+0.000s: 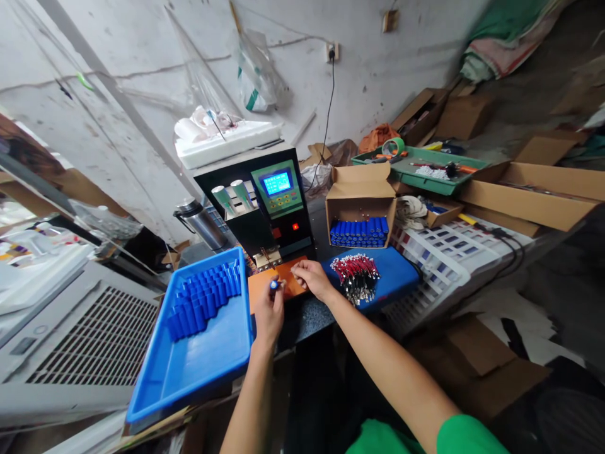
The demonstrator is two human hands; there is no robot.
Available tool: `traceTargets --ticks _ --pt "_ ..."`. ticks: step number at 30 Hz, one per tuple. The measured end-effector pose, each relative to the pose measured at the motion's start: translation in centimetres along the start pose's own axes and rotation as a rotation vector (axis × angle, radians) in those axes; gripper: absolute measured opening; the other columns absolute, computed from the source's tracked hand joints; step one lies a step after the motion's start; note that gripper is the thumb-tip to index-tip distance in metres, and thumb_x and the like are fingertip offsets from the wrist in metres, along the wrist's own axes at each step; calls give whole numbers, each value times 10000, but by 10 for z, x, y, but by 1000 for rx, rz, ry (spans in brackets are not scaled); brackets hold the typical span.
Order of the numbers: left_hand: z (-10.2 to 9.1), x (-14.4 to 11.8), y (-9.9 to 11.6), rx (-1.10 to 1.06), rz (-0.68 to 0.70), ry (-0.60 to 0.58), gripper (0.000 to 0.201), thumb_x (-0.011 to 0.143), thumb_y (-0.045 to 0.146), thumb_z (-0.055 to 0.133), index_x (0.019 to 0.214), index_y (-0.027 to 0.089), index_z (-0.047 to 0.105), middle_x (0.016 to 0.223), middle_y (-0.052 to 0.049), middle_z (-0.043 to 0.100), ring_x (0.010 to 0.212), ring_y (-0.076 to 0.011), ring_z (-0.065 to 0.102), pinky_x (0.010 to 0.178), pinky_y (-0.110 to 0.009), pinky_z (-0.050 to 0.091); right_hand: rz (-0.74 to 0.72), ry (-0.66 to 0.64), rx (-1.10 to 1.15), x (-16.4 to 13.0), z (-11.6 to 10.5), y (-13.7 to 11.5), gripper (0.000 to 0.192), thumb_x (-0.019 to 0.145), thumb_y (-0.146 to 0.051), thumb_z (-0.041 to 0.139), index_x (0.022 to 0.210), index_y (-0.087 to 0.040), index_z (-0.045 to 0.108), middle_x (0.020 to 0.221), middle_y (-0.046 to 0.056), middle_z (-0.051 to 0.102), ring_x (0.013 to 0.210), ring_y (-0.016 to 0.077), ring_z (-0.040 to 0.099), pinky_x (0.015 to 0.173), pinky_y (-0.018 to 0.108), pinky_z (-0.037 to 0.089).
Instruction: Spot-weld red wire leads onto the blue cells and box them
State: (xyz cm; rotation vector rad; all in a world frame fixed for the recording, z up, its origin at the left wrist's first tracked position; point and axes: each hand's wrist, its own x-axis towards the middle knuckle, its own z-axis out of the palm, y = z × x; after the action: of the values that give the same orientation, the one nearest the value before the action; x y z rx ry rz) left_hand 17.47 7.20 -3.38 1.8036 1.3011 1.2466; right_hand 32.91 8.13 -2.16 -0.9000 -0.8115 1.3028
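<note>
The blue tray (pixel 215 356) is smooth, glossy plastic.

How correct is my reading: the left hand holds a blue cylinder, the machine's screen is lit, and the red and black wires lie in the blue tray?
Not quite: the head view shows the red and black wires on the flat blue surface, not in the blue tray. The left hand does hold a blue cylinder, and the machine's screen is lit.

Dk blue cyls (pixel 204 299); lt blue tray (pixel 212 360); orange mat (pixel 292 289); red/blk/white wires (pixel 355 273); green sleeve (pixel 467 436)
</note>
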Motion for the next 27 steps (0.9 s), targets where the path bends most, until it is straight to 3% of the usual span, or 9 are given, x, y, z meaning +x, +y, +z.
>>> traceTargets --ticks 3,5,10,19,27 --pt "1 12 0 31 -31 -32 454 847 521 617 1070 131 685 795 -55 661 702 -167 604 670 -285 489 10 7 -3 1 -1 2 336 626 -442 717 720 -153 574 594 -30 519 461 69 418 394 170 267" --pt "1 21 -1 34 -31 -61 423 833 512 623 990 126 697 751 -45 642 671 -153 572 640 -267 460 19 10 -10 2 -1 2 345 626 -451 715 730 -153 577 594 -28 523 462 72 418 393 172 266" --pt "1 29 3 -6 -132 -55 380 781 495 658 913 142 701 807 -57 700 699 -163 609 624 -253 467 13 26 -11 4 -2 3 350 629 -458 715 729 -154 575 590 -25 522 467 75 418 394 176 265" --pt "0 23 6 -22 -98 -83 348 821 444 598 984 146 674 909 -72 723 781 -190 669 724 -291 514 -6 86 -12 6 2 2 329 626 -443 706 709 -157 565 599 -18 531 474 74 426 401 172 269" --pt "4 21 1 59 -83 -15 373 850 454 585 1052 160 695 885 -64 725 790 -199 669 753 -299 506 -26 93 -22 7 13 -1 274 626 -393 693 715 -160 581 557 -36 485 487 82 412 416 176 257"
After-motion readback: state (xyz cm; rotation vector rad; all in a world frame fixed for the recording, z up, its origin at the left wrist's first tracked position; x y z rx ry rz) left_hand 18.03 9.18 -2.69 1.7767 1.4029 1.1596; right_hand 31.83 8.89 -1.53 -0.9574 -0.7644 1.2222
